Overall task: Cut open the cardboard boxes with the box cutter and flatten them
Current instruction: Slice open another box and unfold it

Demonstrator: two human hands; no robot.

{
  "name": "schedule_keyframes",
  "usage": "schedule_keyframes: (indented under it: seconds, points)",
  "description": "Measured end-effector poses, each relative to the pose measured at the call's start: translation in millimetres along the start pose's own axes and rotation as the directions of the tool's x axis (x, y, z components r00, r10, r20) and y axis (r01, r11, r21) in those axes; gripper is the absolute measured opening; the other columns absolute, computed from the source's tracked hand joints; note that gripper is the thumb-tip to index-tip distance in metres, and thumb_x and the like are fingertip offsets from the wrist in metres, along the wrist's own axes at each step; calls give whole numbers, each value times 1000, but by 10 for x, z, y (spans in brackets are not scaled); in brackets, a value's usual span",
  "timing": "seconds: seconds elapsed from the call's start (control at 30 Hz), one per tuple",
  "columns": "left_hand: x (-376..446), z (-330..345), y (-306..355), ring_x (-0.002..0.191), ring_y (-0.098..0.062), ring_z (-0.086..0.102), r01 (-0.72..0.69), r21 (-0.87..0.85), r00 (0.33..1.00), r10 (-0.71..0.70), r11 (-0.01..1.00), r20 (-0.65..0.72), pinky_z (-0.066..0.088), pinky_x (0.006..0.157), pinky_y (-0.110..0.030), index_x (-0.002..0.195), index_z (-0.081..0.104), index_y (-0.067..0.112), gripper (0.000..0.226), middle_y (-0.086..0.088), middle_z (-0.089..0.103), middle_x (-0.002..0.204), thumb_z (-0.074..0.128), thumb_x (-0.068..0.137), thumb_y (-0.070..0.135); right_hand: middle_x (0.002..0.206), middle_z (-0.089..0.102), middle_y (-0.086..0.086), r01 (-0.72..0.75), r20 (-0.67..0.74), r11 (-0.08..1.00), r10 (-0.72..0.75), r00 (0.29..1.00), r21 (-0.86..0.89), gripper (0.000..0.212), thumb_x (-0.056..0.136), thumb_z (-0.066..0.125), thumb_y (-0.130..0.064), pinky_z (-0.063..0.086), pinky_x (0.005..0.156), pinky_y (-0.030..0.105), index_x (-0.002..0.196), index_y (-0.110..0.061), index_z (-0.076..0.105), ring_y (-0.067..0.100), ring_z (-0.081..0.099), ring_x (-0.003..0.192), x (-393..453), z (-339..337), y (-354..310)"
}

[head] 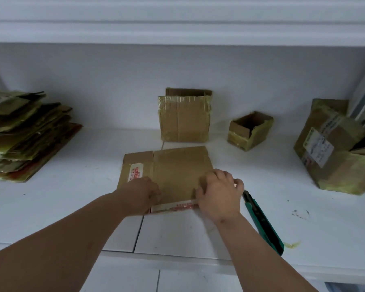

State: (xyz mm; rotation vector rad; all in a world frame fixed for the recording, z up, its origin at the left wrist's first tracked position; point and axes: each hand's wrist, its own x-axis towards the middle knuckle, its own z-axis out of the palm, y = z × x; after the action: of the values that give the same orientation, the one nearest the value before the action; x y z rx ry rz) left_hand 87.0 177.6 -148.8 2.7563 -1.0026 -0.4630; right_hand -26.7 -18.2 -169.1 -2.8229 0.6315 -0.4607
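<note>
- The flattened box (173,171) lies on the white table (72,207), near its front edge, with both hands on its near end.
- The left hand (144,191) rests knuckles-up on the cardboard's near-left part; its fingers curl under and out of sight, so whether this grip pinches the edge or only presses down cannot be told.
- The right hand (218,196) sits at the near-right corner, fingers bent over the cardboard's edge, seemingly pinching or folding a flap there.
- The box cutter (263,222) lies on the table just beside the right wrist, held by nobody. Whether its blade is out is too small to tell.
- Still uncut: a taped box (184,121) standing against the back wall, a small open box (249,130) to its right, and a large labelled box (333,148) far right. A stack of flattened boxes (23,135) sits far left.
- Risk: the right forearm could brush the cutter and knock it off the front edge, since the tool lies so near both.
- Risk: if the blade is exposed, a blind reach for it could nick a finger.
- Risk: the cardboard may spring back up if the creases are not pressed firmly.
</note>
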Motion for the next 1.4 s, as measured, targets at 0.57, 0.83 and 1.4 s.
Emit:
schedule_keyframes:
  seconds: [0.57,0.83,1.4]
  points:
    - [214,173,-246,137,-24,37,13,121,987,7,993,-163,31,113,-44,149,31,30,50,3,40,149,29,102,47,143,45,-3,190,391,970,-116,913,-154,60,91,28,-69,24,106,45,139,-35,45,24,38,130,154,88,-268]
    - [231,358,-221,151,-23,0,19,159,992,0,987,-122,6,122,-42,146,29,23,48,-2,5,164,23,104,45,166,3,2,155,440,979,-82,894,-133,73,92,22,-70,-6,121,49,154,-30,23,25,-4,152,134,255,-269]
    - [453,143,-350,151,-21,-2,49,217,999,-47,975,-11,1,120,-46,156,-7,28,87,4,-1,165,2,84,77,164,14,0,95,475,984,-11,880,-153,89,83,21,-84,-1,121,48,157,-36,5,24,8,151,566,250,-311]
